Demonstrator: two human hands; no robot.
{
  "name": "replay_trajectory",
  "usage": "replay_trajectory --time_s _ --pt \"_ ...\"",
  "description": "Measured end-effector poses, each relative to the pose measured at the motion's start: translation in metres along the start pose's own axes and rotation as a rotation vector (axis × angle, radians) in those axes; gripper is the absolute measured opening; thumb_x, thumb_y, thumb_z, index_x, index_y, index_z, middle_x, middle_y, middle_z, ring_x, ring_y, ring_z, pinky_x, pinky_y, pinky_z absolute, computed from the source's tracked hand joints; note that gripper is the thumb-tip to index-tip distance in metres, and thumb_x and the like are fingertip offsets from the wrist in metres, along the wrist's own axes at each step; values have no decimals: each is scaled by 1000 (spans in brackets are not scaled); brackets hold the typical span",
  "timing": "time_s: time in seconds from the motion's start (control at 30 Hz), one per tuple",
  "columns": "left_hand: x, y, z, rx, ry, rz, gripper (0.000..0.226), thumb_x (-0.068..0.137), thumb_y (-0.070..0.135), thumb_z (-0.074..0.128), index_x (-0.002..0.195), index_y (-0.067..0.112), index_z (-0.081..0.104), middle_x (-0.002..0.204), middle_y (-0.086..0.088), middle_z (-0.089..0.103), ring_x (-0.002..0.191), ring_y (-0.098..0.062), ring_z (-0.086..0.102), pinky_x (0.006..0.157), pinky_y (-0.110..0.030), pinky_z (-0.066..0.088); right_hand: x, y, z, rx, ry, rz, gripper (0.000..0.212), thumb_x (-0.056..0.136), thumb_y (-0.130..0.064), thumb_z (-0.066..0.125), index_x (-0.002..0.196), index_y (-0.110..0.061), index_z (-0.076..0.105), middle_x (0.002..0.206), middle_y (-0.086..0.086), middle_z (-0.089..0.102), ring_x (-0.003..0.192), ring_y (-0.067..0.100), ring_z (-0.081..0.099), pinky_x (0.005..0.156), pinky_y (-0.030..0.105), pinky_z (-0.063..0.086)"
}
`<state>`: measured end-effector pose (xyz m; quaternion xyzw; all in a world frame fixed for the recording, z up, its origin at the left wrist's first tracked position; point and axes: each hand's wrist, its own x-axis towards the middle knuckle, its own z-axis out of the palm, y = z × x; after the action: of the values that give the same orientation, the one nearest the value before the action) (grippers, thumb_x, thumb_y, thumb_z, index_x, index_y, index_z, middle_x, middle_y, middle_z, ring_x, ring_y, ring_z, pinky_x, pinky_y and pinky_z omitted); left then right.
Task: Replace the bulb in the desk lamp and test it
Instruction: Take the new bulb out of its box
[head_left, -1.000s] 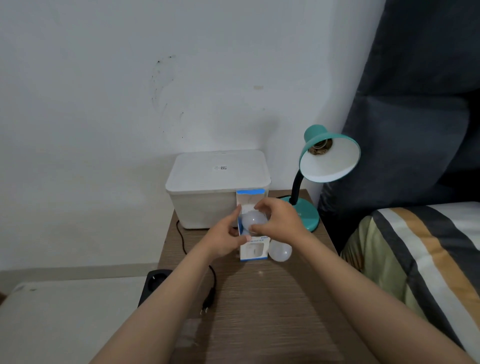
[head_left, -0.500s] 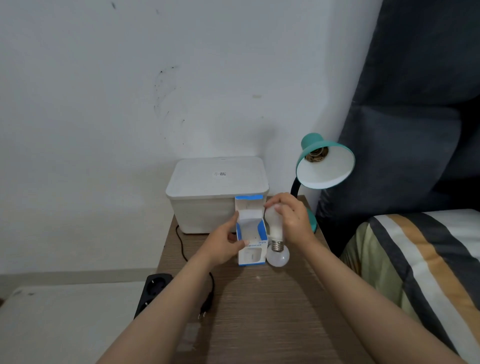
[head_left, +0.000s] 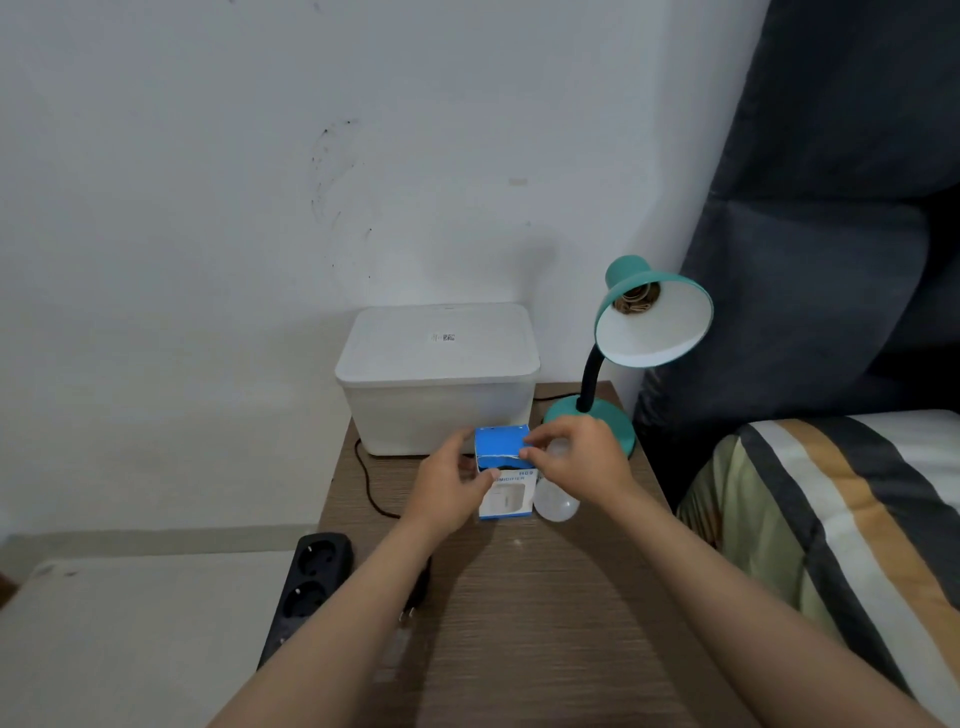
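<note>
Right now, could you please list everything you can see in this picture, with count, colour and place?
desk lamp: one, teal with white inside its shade, back right of table; socket without bulb
storage box: one, white, lidded, back of table against wall
carton: one, blue and white, mid-table, between both hands
bulbs: two, white; one lying right of carton, one in the right hand's grip
power strip: one, black, left of table
cord: one, black, on table's left side
table: one, brown wood grain
bed cover: one, striped, right
left hand: on carton's left side
right hand: at carton's top flap
</note>
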<state>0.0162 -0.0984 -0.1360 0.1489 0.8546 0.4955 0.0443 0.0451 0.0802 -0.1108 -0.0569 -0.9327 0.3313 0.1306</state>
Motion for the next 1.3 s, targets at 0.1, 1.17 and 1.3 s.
replay_trajectory --time_s 0.1,1.17,1.3 --pt "0 -3 1 6 10 20 58 82 24 69 135 22 44 111 4 61 95 -8 59 77 -23 51 -2 2 0 -10 -11 -34 22 72 -40 76 89 -26 75 85 -15 65 82 3 60 74 28 51" --pt "-5 48 10 287 63 189 47 89 32 57 131 16 42 127 -8 43 117 -23 46 95 -31 40 -37 12 -104 426 73 104 43 78 -11 68 115 -28 53 122 7 51 106 21 55 91 36 51" --pt "5 91 13 279 90 380 46 90 31 56 131 14 42 130 -6 44 119 -19 45 97 -26 36 -36 11 -128 381 361 70 49 71 -32 79 109 -25 48 104 -3 58 93 16 62 71 25 55"
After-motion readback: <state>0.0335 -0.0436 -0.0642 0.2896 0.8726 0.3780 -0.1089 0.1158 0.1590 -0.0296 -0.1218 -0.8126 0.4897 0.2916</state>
